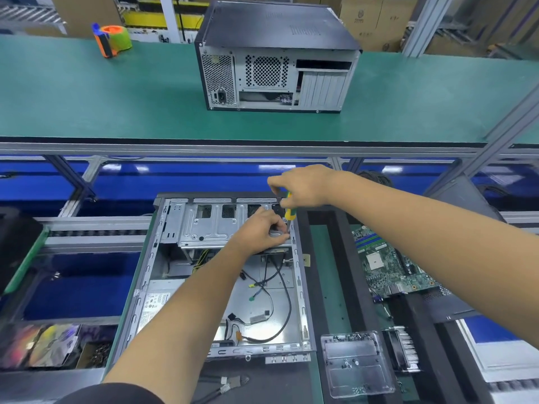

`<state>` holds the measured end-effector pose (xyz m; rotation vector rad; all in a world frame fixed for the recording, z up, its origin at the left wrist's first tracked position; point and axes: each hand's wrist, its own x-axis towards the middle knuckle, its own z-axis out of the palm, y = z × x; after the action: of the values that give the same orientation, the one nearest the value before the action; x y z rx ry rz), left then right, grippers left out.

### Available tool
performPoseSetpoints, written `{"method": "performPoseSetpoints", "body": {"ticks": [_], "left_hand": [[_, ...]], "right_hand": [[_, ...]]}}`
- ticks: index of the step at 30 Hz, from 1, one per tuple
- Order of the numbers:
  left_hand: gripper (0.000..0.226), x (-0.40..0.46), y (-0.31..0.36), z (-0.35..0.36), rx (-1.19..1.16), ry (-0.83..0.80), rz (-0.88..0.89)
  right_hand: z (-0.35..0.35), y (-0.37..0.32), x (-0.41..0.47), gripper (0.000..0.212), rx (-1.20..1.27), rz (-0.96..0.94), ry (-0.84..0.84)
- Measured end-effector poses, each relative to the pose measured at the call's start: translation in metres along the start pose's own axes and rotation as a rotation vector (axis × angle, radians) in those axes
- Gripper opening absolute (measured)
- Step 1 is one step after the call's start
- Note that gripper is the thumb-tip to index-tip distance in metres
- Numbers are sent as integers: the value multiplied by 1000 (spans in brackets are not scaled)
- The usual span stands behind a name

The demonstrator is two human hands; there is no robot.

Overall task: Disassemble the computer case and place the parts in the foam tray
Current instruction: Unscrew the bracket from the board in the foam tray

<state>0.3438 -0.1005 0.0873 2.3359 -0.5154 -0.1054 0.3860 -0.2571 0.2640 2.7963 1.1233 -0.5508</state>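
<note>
Premises: an electronics assembly or teardown line in a factory or warehouse. Evidence: a long desk [116,97] with green anti-static matting, aluminium extrusion framing [501,123], and a roller conveyor [96,233] beneath. An opened computer case [221,287], a second closed case [277,59], a bare motherboard [390,263], a clear screw tray [355,363], a tape dispenser [112,39] and stacked cardboard cartons [376,18] are present.
</note>
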Motion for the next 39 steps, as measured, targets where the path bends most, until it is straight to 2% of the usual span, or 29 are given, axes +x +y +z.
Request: {"method": "performPoseSetpoints", "body": {"ticks": [2,6,14,24,39], "left_hand": [[10,-1,0,0,1,-2,10],[16,1,-1,-2,-37,-2,-33],[20,2,-1,-1,-19,9,-36],[9,-2,-3,2,35,51,153],[8,-3,-5,4,91,33,145]], "right_hand": [[2,0,1,10,23,-58,14],[3,1,-5,23,-22,-82,42],[-11,13,-12,22,32,-4,141],[-3,20,-19,23,58,46,135],[9,13,-25,22,51,77,149]]}}
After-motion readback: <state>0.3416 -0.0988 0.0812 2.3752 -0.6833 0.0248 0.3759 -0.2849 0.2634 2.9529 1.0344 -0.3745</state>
